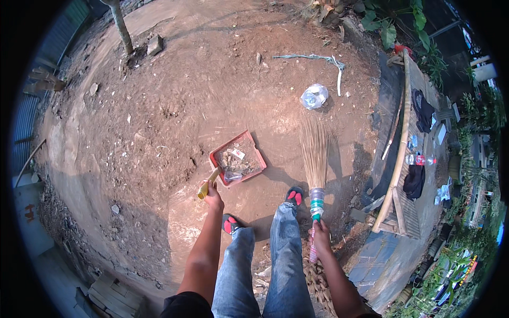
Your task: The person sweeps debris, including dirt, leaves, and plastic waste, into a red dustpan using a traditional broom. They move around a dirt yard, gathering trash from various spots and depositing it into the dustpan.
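My left hand (213, 196) is closed round the yellow handle of a red dustpan (259, 164). Bits of litter (236, 161), among them a small white packet and dry scraps, lie in the pan. To the right, my right hand (321, 237) grips the pink-and-white handle of a stick broom (314, 153). Its tan bristles fan out away from me, bound with clear and green tape near the grip. Just past the bristle tips, a crumpled clear plastic bag (314, 96) rests on the dirt.
A bluish strip of cord (307, 56) lies on the bare soil beyond the bag. On the right stands a bamboo bench (398, 159) with dark cloths and a bottle (420, 160). A thin tree trunk (122, 26) and a stone block (155, 45) are at the far left.
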`<state>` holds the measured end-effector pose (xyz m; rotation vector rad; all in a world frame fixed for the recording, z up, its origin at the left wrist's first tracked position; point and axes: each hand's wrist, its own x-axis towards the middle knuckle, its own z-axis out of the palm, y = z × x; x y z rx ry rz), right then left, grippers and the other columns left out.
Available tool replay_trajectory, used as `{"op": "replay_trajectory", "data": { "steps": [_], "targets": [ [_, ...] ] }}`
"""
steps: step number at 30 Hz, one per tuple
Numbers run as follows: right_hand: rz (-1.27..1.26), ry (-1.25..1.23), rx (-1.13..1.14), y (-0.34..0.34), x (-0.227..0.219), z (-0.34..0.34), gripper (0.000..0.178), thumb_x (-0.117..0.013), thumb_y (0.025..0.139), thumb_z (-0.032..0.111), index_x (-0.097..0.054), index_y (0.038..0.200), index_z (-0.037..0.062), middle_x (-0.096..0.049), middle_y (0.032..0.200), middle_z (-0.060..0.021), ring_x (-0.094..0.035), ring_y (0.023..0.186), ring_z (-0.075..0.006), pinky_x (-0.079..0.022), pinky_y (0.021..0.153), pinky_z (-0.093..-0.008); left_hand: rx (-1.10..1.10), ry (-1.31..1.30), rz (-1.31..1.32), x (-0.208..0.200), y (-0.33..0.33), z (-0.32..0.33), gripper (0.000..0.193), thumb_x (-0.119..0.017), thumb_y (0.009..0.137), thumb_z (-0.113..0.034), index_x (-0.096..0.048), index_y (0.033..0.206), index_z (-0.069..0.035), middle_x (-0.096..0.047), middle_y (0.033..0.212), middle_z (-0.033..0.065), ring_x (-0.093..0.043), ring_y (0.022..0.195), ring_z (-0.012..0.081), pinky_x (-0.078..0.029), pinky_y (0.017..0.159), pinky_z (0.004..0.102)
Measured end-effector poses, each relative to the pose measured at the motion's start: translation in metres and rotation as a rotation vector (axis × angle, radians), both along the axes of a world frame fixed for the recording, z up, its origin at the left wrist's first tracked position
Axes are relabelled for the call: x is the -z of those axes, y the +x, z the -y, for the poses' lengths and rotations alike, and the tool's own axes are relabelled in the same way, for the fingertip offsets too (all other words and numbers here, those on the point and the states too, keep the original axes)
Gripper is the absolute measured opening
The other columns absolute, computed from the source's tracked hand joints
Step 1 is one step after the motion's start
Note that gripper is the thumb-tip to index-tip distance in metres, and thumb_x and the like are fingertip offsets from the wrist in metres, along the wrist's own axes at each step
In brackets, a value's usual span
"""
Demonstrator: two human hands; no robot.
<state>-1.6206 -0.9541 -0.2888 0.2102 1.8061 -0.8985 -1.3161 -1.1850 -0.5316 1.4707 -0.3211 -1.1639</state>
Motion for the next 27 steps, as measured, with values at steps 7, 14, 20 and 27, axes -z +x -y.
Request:
{"op": "replay_trajectory", "data": {
  "steps": [7, 14, 20, 27],
  "targets": [
    [-0.142, -0.031, 0.072, -0.186, 0.081, 0.065, 0.018, -0.052, 0.101, 0.034, -0.047, 0.103, 0.017, -0.044, 0.062, 0.0021, -0.04, 0.041, -0.0086, -0.037, 0.035, -0.0275, -0.005, -0.067, 0.093, 0.009, -0.105, 0.063, 0.017, -0.059, 0.093, -0.002, -0.054, 0.1, -0.016, -0.052, 0.102, -0.0022, -0.053, 0.099, 0.0122, -0.049, 0.089, 0.031],
    [-0.059, -0.013, -0.276, -0.287, 0.113, 0.137, 0.018, -0.053, 0.1, 0.032, -0.048, 0.099, 0.0148, -0.045, 0.063, 0.0016, -0.04, 0.04, -0.0084, -0.038, 0.034, -0.0278, -0.132, -0.121, 0.026, 0.022, -0.171, 0.113, 0.02, -0.06, 0.092, 0.0, -0.053, 0.101, -0.016, -0.052, 0.104, -0.0018, -0.054, 0.101, 0.0145, -0.049, 0.093, 0.0324],
    [0.117, -0.01, -0.528, -0.286, 0.071, 0.114, 0.021, -0.056, 0.099, 0.031, -0.052, 0.111, 0.0141, -0.047, 0.065, 0.0032, -0.043, 0.043, -0.0073, -0.038, 0.038, -0.0258, -0.154, -0.07, 0.126, 0.018, -0.212, 0.148, 0.02, -0.06, 0.091, 0.001, -0.055, 0.101, -0.016, -0.053, 0.104, -0.0013, -0.054, 0.101, 0.0141, -0.05, 0.088, 0.0305],
    [-0.17, -0.185, -0.823, -0.29, 0.063, 0.098, 0.024, -0.055, 0.1, 0.025, -0.055, 0.119, 0.0099, -0.046, 0.065, 0.0041, -0.043, 0.047, -0.0055, -0.036, 0.042, -0.0249, -0.241, -0.043, 0.062, 0.005, -0.216, 0.168, 0.021, -0.059, 0.09, 0.002, -0.055, 0.1, -0.015, -0.053, 0.103, -0.0005, -0.055, 0.098, 0.0147, -0.051, 0.086, 0.0313]
  ]
}}
